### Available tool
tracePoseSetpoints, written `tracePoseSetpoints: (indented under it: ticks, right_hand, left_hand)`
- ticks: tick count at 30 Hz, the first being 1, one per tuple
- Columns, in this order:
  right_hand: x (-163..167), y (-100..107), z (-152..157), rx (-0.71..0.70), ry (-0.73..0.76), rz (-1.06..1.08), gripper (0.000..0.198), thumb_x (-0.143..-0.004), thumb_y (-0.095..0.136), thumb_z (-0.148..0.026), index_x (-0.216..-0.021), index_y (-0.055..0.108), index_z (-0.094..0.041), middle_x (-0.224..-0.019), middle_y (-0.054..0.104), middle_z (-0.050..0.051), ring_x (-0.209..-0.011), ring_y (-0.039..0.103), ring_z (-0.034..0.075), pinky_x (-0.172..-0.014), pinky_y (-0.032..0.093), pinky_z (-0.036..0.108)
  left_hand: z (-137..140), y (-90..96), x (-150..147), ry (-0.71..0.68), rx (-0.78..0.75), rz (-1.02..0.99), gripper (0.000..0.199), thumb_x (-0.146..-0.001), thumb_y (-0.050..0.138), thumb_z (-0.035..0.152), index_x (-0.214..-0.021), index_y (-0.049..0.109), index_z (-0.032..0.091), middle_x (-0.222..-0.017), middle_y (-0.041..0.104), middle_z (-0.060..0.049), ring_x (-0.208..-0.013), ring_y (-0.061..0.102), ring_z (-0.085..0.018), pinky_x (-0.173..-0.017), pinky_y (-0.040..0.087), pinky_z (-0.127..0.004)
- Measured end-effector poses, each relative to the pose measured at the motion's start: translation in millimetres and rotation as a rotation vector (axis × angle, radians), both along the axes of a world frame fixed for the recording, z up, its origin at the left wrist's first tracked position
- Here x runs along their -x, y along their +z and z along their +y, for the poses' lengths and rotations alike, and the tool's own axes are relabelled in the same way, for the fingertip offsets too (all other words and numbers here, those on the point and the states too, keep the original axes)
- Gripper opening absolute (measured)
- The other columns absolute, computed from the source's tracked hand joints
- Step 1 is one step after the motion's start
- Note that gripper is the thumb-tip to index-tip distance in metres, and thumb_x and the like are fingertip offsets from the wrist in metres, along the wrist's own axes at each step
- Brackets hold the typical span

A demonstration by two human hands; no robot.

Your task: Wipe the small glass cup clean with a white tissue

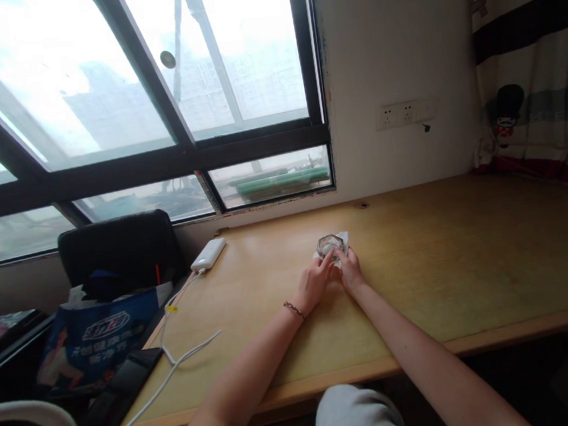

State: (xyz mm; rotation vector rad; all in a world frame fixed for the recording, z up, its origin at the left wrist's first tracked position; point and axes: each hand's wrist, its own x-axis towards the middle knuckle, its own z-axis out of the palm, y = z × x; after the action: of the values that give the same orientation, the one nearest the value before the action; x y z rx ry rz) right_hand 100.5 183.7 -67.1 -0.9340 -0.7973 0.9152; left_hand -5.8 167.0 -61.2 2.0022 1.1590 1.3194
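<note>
A faceted clear glass ashtray (330, 243) sits near the middle of the wooden table, with a white tissue (342, 237) under and around it. My left hand (315, 282), bracelet at the wrist, is closed at the near left side of the ashtray, its index finger reaching over the rim. On the near right side, my right hand (351, 270) grips the ashtray's edge together with the tissue. Both hands nearly touch each other. The fingertips are partly hidden, and the ashtray's underside cannot be seen.
A white power bank (208, 254) with a white cable (180, 360) lies on the left of the wooden table (448, 251). Beyond the left edge stand a black chair (121, 245) and a blue printed bag (102, 334). A wall and window border the back; a curtain (532, 75) hangs right.
</note>
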Motion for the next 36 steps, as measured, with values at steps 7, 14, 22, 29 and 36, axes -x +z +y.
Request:
tracePoseSetpoints:
  ticks: [7,14,22,29,36]
  right_hand:
    - [-9,-10,13,0.073,0.030,0.072,0.036,-0.068,0.046,-0.038,-0.094,0.054,-0.015,-0.084,0.063,0.005,-0.072,0.059,0.018,-0.057,0.045,0.026]
    - [-8,-7,11,-0.016,0.054,-0.126,0.036,-0.069,0.049,-0.041,-0.091,0.062,-0.015,-0.090,0.065,0.005,-0.086,0.057,0.019,-0.073,0.044,0.027]
    - [-12,-8,13,0.066,0.078,0.029,0.046,-0.071,0.048,-0.051,-0.087,0.065,-0.012,-0.090,0.066,0.009,-0.082,0.061,0.020,-0.071,0.046,0.028]
    - [-12,-6,8,0.094,0.018,-0.124,0.039,-0.063,0.059,-0.045,-0.083,0.064,-0.012,-0.078,0.067,0.007,-0.073,0.061,0.019,-0.063,0.047,0.027]
    - [-12,-9,8,0.219,-0.028,-0.272,0.033,-0.062,0.062,-0.034,-0.088,0.059,-0.014,-0.075,0.066,0.008,-0.068,0.062,0.018,-0.056,0.047,0.024]
  left_hand:
    - [12,2.0,0,-0.141,0.335,-0.305,0.056,-0.074,0.052,0.045,-0.119,0.037,0.016,-0.075,0.061,-0.006,-0.047,0.056,-0.011,-0.045,0.044,-0.020]
    - [28,-8.9,8,-0.272,0.667,-0.519,0.039,-0.072,0.055,0.045,-0.094,0.044,0.015,-0.065,0.061,-0.005,-0.049,0.059,-0.012,-0.043,0.046,-0.019]
    - [31,-11.5,8,-0.189,0.625,-0.757,0.032,-0.073,0.056,0.039,-0.088,0.037,0.018,-0.069,0.061,-0.004,-0.052,0.059,-0.009,-0.052,0.048,-0.020]
    - [26,-10.5,8,-0.195,0.530,-0.741,0.042,-0.068,0.063,0.034,-0.095,0.034,0.020,-0.082,0.062,-0.004,-0.063,0.063,-0.013,-0.062,0.050,-0.026]
    - [15,0.9,3,-0.280,0.450,-0.580,0.046,-0.065,0.066,0.033,-0.097,0.036,0.018,-0.084,0.063,-0.005,-0.067,0.062,-0.014,-0.065,0.050,-0.029]
